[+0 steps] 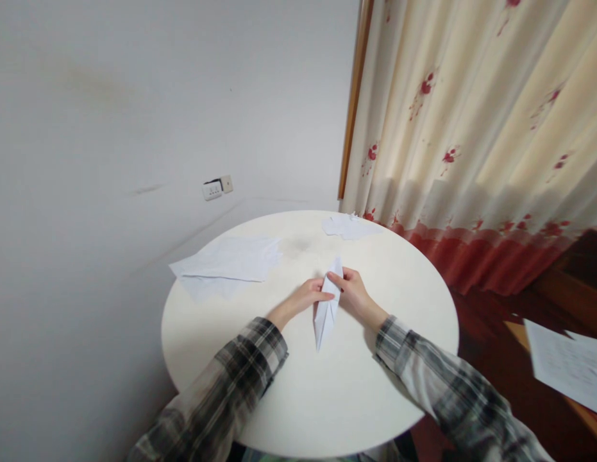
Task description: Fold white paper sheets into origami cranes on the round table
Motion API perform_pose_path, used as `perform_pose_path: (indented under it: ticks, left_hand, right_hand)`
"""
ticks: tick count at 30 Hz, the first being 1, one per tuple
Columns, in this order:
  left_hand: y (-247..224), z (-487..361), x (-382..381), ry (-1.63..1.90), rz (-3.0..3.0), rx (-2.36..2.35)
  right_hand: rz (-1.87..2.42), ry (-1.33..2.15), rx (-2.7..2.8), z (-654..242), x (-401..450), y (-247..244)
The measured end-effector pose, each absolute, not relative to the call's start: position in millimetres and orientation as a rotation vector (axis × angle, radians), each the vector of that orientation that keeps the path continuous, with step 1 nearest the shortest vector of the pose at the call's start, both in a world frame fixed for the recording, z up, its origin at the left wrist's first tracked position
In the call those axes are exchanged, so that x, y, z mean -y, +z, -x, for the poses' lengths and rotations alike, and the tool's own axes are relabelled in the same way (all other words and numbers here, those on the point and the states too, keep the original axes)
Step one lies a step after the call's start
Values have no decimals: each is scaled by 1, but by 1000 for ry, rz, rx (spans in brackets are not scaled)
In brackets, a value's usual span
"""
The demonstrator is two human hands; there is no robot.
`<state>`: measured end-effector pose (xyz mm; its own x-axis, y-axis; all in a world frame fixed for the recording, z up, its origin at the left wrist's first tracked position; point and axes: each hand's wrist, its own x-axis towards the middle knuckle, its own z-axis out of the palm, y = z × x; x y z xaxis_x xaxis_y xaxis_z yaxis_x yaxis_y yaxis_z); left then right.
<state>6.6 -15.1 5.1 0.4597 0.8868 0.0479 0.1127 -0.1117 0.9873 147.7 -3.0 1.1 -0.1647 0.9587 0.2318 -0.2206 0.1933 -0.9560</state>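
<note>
Over the middle of the round white table, the left hand and the right hand both pinch a narrow, pointed piece of folded white paper, thumbs on top. Several creases look already made, though whether any folding is left cannot be told. Loose white paper sheets lie flat toward the table's left side.

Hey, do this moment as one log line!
left hand: holding folded paper | right hand: holding folded paper | loose sheets: left on white table | other paper: near far edge
</note>
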Motion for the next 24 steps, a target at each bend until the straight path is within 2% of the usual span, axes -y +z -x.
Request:
perform_pose_path:
  ticks: [15, 24]
  left_hand:
    - [14, -9, 24, 806, -1519, -933]
    - [9, -9, 19, 1076, -1363, -946]
  right_hand:
    - [844, 1271, 1265, -151, 0, 1]
    - [794, 1336, 1375, -150, 8, 11]
